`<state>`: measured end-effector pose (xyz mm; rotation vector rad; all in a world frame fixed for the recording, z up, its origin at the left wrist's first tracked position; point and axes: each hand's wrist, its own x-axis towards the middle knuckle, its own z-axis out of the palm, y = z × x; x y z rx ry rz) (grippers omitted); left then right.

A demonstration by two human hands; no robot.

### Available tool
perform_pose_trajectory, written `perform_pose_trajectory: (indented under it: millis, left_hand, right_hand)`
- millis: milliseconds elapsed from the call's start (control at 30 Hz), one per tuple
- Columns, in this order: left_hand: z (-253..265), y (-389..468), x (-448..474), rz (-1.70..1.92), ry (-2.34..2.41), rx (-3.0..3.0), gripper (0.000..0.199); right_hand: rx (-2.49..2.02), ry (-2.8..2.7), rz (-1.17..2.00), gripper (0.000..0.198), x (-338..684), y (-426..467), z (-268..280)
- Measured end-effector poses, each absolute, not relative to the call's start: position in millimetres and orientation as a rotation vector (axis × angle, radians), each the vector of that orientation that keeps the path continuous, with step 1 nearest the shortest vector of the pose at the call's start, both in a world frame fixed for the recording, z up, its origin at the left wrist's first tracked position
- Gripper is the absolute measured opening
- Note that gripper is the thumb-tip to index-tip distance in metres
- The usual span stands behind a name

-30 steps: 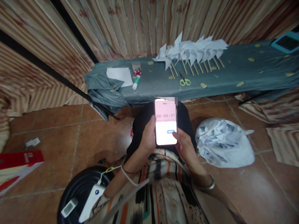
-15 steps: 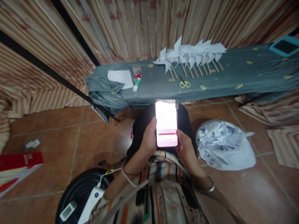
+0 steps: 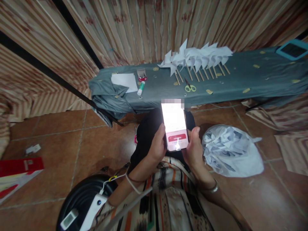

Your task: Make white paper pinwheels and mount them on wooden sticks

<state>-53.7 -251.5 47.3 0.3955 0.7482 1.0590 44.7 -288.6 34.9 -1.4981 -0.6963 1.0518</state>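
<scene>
A lit smartphone (image 3: 175, 126) is held upright over my lap, its screen white above and pink with a red bar below. My left hand (image 3: 157, 145) is closed around its left edge, thumb along the side. On the other edge, my right hand (image 3: 194, 148) grips the lower corner, its thumb raised off the screen. The fingers behind the phone are hidden. Beyond it on the cloth-covered table (image 3: 158, 93) lie several white paper pinwheels (image 3: 197, 57) on sticks, green-handled scissors (image 3: 190, 87), a glue stick (image 3: 141, 88), a small red box (image 3: 141, 75) and white paper sheets (image 3: 125, 81).
A plastic bag of paper scraps (image 3: 231, 150) rests on the tiled floor to my right. At my left, a black stool (image 3: 72, 199) bears a white power bank (image 3: 92, 211) with a cable. A blue-framed tablet (image 3: 293, 49) lies at the table's right end.
The phone has tilted and shifted slightly right. My right thumb has lifted away from the screen edge, and the red bar on the screen looks larger.
</scene>
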Motion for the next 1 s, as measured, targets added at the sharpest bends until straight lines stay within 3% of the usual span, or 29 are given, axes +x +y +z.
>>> perform_pose_trajectory:
  millis: [167, 333, 533, 767, 1000]
  left_hand:
    - [55, -252, -53, 1.012, 0.745, 0.297, 0.047]
    - [55, -250, -57, 1.011, 0.766, 0.208, 0.050]
    - [51, -249, -59, 0.989, 0.745, 0.195, 0.049]
    - [53, -253, -55, 0.969, 0.759, 0.201, 0.049]
    - [53, -256, -54, 0.940, 0.790, 0.195, 0.049]
  right_hand:
    - [-1.523, -0.850, 1.000, 0.060, 45, -288, 34]
    - [-1.469, -0.973, 1.047, 0.064, 52, -293, 34]
    - [-1.495, -1.037, 0.770, 0.033, 75, -289, 35]
    - [-1.218, -0.782, 1.109, 0.052, 71, -271, 44]
    - [-1.196, -0.707, 1.186, 0.027, 64, -266, 40]
